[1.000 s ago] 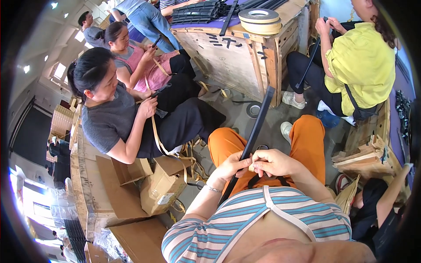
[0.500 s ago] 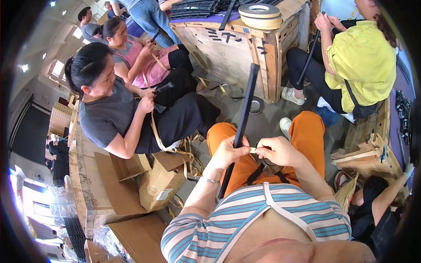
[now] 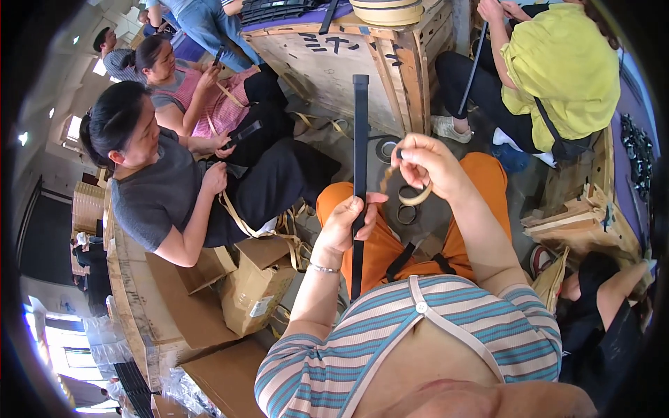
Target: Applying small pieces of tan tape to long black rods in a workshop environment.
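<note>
My left hand (image 3: 348, 221) is closed around a long, flat black strip (image 3: 360, 132) with a squared end. It stands nearly upright over my left thigh. My right hand (image 3: 428, 166) is raised to its right, apart from the strip, with thumb and fingers pinched together. From that hand hangs a length of adhesive tape (image 3: 418, 198), tan on one face and curling below the palm. A thin tan tail of it, blurred, trails from the fingertips toward the black strip. What exactly lies between the fingertips is small and dark.
Tape rolls (image 3: 387, 20) lie on the wooden crate (image 3: 334, 63) ahead, and another dark roll (image 3: 387, 149) is on the floor. Co-workers sit at left and right with strips. Open cardboard boxes (image 3: 254, 292) stand at my left; a wooden crate (image 3: 568, 230) is at right.
My right hand has moved up and away from the black strip, drawing tape with it. The black strip has turned more upright in my left hand, and the view has shifted slightly.
</note>
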Available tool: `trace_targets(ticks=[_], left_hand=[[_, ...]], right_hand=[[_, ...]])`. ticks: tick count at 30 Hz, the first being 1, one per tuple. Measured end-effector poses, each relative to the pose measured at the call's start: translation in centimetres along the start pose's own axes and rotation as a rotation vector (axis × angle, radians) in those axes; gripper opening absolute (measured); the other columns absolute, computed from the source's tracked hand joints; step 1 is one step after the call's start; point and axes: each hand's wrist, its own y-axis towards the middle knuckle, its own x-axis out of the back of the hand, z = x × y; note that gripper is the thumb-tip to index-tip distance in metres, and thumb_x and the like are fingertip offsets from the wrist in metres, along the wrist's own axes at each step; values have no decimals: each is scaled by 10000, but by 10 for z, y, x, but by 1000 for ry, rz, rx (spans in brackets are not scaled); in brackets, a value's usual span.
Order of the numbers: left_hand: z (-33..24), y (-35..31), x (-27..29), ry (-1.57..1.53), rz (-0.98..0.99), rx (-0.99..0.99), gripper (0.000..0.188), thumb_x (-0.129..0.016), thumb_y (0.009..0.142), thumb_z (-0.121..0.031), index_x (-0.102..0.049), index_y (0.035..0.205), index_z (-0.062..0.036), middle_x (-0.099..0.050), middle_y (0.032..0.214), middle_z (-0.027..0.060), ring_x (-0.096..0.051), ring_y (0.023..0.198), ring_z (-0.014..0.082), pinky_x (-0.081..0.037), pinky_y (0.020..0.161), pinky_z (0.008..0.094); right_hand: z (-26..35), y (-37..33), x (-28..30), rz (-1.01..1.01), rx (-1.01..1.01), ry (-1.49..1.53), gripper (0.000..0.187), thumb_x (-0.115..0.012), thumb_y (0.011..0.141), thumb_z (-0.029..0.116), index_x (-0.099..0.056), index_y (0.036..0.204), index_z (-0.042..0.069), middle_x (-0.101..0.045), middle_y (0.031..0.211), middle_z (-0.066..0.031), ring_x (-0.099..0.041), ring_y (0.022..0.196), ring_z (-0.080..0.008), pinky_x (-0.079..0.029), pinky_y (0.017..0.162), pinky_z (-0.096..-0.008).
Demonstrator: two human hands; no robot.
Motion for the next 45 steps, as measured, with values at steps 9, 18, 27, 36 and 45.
trace_targets(ticks=[9,18,27,36,45], left_hand=[[2,-9,1,-31,101,60,473,-453,909,-371,-481,1105,59,-365,594,-19,-299,429,52,-237,382,190],[3,-11,1,-28,94,65,469,-482,886,-408,-498,1029,39,-351,573,-14,-275,396,54,-212,357,197],[5,-12,3,-55,110,73,469,-475,891,-391,-477,1038,54,-356,589,-9,-288,398,54,-214,363,200],[4,-13,3,-57,100,71,458,-482,889,-385,-485,1028,52,-358,585,-8,-288,397,53,-210,359,198],[4,-13,3,64,5,87,422,-487,886,-387,-498,927,33,-357,560,-2,-283,389,60,-210,349,199]], right_hand=[[-6,25,-4,-119,269,-566,166,-545,889,164,-569,813,18,-491,659,43,-373,572,-21,-312,502,-194],[-2,27,-9,-116,253,-580,170,-584,863,162,-578,794,7,-482,630,48,-401,596,-27,-339,539,-197],[-7,28,-10,-66,218,-616,149,-578,869,145,-577,789,19,-459,651,61,-373,608,-16,-319,543,-183],[-8,30,-14,-101,214,-623,162,-603,849,160,-598,786,10,-508,617,36,-403,586,-32,-343,527,-208],[-14,37,-11,-118,113,-626,185,-607,835,203,-624,826,19,-518,621,30,-424,595,-35,-354,546,-208]])
